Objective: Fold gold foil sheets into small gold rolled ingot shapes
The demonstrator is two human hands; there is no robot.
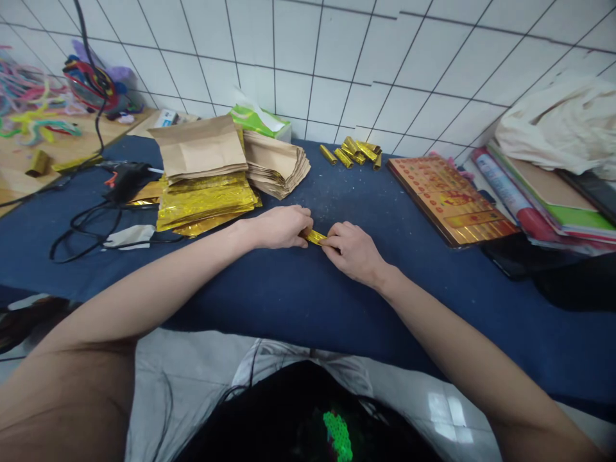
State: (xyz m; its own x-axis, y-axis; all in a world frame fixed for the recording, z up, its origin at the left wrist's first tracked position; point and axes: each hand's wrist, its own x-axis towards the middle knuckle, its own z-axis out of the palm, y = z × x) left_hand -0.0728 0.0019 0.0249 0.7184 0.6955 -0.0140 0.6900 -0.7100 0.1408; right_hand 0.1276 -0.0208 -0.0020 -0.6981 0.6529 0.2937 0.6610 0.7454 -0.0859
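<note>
A narrow roll of gold foil paper lies between my hands, low over the blue cloth. My left hand pinches its left end, and my right hand closes on its right end. The fingers cover both ends of the roll. Behind my hands, several finished-looking gold rolls lie in a small heap near the wall. To the left of my left hand sits a stack of gold foil sheets, with brown paper sheets on top. Another brown paper stack stands beside it.
A black glue gun with its looped cord lies at the left. Behind the paper is a green tissue pack. An orange-gold patterned pack lies at the right, beside books and a white cloth. Colourful pipe cleaners cover the far left.
</note>
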